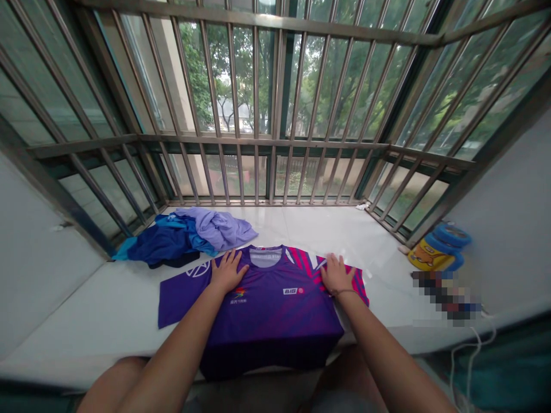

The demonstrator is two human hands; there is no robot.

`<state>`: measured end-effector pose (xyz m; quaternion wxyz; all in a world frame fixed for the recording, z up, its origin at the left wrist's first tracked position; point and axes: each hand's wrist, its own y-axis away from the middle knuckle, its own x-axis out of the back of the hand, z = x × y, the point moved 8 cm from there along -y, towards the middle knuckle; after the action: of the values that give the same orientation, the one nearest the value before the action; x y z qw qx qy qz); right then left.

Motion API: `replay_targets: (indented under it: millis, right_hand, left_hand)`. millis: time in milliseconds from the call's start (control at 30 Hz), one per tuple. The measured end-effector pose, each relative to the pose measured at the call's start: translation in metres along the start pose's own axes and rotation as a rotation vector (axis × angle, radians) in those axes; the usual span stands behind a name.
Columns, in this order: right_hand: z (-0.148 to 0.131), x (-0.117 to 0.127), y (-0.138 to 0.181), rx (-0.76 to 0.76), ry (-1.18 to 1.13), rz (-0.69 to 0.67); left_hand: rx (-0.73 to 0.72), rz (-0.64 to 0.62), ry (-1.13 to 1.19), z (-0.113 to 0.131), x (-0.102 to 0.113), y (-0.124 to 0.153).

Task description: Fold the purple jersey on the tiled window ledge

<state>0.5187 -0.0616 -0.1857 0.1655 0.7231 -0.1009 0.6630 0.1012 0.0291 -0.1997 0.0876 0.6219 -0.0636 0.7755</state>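
A purple jersey (275,312) with pink stripes on one shoulder is spread out front side up, its collar toward the window and its lower part hanging over the sill's front edge. My left hand (227,272) lies flat on the shoulder at the left, fingers spread, beside the sleeve with a white emblem. On the striped shoulder at the right rests my right hand (338,275), also with its fingers apart. Neither hand grips the fabric.
Crumpled blue and lilac clothes (193,232) lie at the back left of the white sill (297,223). A blue-and-yellow jug (439,248) stands at the right, near a blurred-out item and a white cable (467,347). Metal window bars (267,140) enclose the sill.
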Motion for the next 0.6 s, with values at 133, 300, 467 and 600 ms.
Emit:
replay_targets:
  millis: [133, 300, 467, 600]
  right_hand:
    - [0.086, 0.015, 0.013, -0.141, 0.015, 0.053]
    - [0.114, 0.027, 0.011, -0.111, -0.03, 0.102]
    - [0.097, 0.04, 0.001, -0.095, -0.108, 0.132]
    - [0.08, 0.067, 0.013, -0.114, -0.208, 0.22]
  left_hand:
    - [0.058, 0.007, 0.0, 0.01, 0.007, -0.001]
    - [-0.153, 0.168, 0.077, 0.109, 0.014, -0.006]
    - [-0.374, 0.092, 0.182, 0.192, -0.018, -0.008]
    - [-0.37, 0.088, 0.24, 0.19, -0.032, -0.01]
